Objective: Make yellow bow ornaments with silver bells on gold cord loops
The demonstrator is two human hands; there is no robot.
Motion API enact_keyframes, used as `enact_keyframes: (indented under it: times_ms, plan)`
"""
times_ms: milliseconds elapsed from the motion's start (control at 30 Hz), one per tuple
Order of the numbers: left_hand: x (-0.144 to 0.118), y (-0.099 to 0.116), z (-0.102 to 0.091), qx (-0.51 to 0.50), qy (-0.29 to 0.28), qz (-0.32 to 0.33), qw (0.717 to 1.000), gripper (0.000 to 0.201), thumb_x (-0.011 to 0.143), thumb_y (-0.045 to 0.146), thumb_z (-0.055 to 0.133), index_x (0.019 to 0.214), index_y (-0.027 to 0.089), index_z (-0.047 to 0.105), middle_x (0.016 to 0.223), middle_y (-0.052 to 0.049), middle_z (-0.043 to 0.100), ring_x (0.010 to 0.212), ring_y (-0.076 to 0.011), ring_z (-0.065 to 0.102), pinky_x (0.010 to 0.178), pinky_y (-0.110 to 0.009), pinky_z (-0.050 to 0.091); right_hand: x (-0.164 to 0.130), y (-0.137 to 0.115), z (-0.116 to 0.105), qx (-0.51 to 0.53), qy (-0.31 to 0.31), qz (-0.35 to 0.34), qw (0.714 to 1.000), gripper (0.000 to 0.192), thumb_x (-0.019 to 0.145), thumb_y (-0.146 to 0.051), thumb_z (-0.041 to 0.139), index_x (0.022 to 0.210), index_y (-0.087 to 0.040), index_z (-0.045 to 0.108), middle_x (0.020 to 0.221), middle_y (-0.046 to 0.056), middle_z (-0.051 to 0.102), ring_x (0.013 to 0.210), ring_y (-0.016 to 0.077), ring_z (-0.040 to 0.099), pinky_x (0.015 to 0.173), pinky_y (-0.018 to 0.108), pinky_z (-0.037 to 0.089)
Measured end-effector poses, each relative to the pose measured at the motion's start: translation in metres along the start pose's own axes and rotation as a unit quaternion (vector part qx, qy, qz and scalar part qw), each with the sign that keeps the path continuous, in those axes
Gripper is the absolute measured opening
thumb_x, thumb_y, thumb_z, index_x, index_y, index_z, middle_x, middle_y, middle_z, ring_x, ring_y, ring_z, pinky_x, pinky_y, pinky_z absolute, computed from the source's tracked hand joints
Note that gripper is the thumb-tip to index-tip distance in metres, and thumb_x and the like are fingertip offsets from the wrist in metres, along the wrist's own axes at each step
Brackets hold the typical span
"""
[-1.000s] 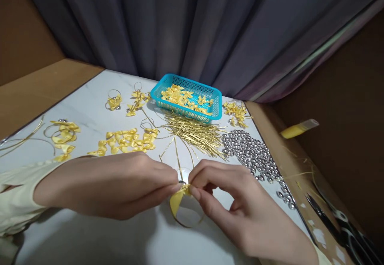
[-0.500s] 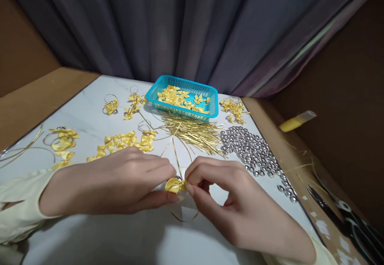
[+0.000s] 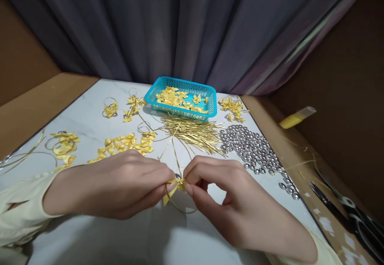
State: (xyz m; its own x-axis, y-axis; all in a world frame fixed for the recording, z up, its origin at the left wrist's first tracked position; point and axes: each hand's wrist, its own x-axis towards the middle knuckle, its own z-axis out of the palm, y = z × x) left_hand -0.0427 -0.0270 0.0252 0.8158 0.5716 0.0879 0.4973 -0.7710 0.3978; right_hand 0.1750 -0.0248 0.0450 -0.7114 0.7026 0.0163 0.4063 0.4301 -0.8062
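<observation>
The yellow ribbon bow [image 3: 179, 182] is pinched between 2 hands over the near part of the surface [image 3: 120, 241], well in from its right edge. Its fold, rounded over the left thumb 0.5 s ago, now hangs as a pointed tail, suggesting firmer control of the ribbon. The left hand's [image 3: 132, 183] grip is closed on the bow's left side, the right hand's [image 3: 229, 199] on its right. A silver bead [image 3: 178, 176] sits just beyond; a gold wire loop [image 3: 181, 212] hangs below.
</observation>
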Motion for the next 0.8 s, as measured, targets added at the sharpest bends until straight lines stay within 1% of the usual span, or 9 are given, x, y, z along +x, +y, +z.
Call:
enact_keyframes:
  times_ms: [100, 167, 300, 400, 467, 567, 733, 800]
  plan:
    - [0.000, -0.001, -0.003, -0.016, -0.009, 0.003, 1.000, 0.024, 0.092, 0.014, 0.033, 0.084, 0.017, 0.056, 0.065, 0.001, 0.056, 0.055, -0.0126, 0.051, 0.053, -0.023, 0.036, 0.000, 0.000, -0.001, 0.005, 0.012, -0.003, 1.000, 0.019, 0.081, -0.004, 0.047, 0.073, -0.011, 0.062, 0.070, 0.002, 0.058, 0.061, 0.0100, 0.052, 0.055, 0.022, 0.041]
    - [0.000, -0.001, -0.006, -0.038, -0.014, 0.007, 0.999, 0.024, 0.093, 0.014, 0.033, 0.085, 0.017, 0.056, 0.064, 0.001, 0.056, 0.054, -0.0122, 0.051, 0.053, -0.023, 0.037, 0.000, 0.000, -0.002, 0.014, 0.011, -0.008, 1.000, 0.018, 0.081, -0.003, 0.048, 0.074, -0.011, 0.062, 0.071, 0.002, 0.059, 0.062, 0.0100, 0.053, 0.056, 0.022, 0.041]
    - [0.000, 0.000, -0.011, -0.082, -0.018, 0.002, 0.996, 0.023, 0.094, 0.015, 0.033, 0.085, 0.017, 0.054, 0.063, 0.002, 0.056, 0.053, -0.0110, 0.050, 0.052, -0.020, 0.038, 0.001, 0.001, -0.007, 0.048, -0.017, -0.009, 0.999, 0.017, 0.081, -0.002, 0.049, 0.077, -0.011, 0.064, 0.075, 0.002, 0.061, 0.067, 0.0101, 0.055, 0.060, 0.021, 0.044]
    - [0.001, 0.000, -0.012, -0.096, -0.021, -0.005, 0.995, 0.020, 0.094, 0.014, 0.034, 0.086, 0.018, 0.052, 0.065, 0.003, 0.056, 0.054, -0.0098, 0.051, 0.053, -0.018, 0.038, 0.003, 0.004, -0.009, 0.072, -0.036, 0.014, 0.997, 0.015, 0.084, -0.007, 0.051, 0.077, -0.012, 0.063, 0.074, 0.001, 0.062, 0.067, 0.0101, 0.055, 0.059, 0.021, 0.045]
    - [0.002, 0.000, -0.013, -0.103, -0.021, -0.010, 0.994, 0.019, 0.093, 0.014, 0.034, 0.086, 0.019, 0.052, 0.065, 0.004, 0.056, 0.054, -0.0092, 0.051, 0.053, -0.017, 0.038, 0.003, 0.005, -0.008, 0.073, -0.042, 0.026, 0.996, 0.015, 0.085, -0.010, 0.051, 0.078, -0.013, 0.063, 0.075, 0.001, 0.063, 0.068, 0.0104, 0.056, 0.062, 0.022, 0.046]
    - [0.004, 0.000, -0.012, -0.103, -0.018, -0.032, 0.994, 0.019, 0.093, 0.015, 0.035, 0.084, 0.019, 0.052, 0.064, 0.004, 0.056, 0.053, -0.0086, 0.050, 0.052, -0.017, 0.036, 0.002, 0.005, -0.007, 0.061, -0.030, 0.027, 0.997, 0.015, 0.085, -0.010, 0.051, 0.077, -0.014, 0.062, 0.078, 0.001, 0.063, 0.070, 0.0107, 0.056, 0.065, 0.023, 0.047]
    - [0.009, 0.002, -0.010, -0.107, -0.018, -0.075, 0.991, 0.025, 0.095, 0.023, 0.032, 0.077, 0.018, 0.050, 0.061, 0.006, 0.052, 0.052, -0.0078, 0.047, 0.051, -0.018, 0.034, 0.003, 0.002, -0.007, 0.066, -0.019, 0.029, 0.997, 0.017, 0.084, -0.009, 0.051, 0.070, -0.015, 0.059, 0.076, 0.000, 0.061, 0.069, 0.0105, 0.055, 0.064, 0.023, 0.047]
    - [0.010, 0.003, -0.008, -0.113, -0.020, -0.091, 0.989, 0.028, 0.096, 0.026, 0.032, 0.075, 0.018, 0.048, 0.059, 0.006, 0.049, 0.051, -0.0078, 0.046, 0.051, -0.019, 0.033, 0.004, 0.002, -0.006, 0.077, -0.015, 0.036, 0.996, 0.016, 0.085, -0.010, 0.052, 0.070, -0.015, 0.058, 0.074, 0.001, 0.061, 0.069, 0.0108, 0.056, 0.063, 0.023, 0.047]
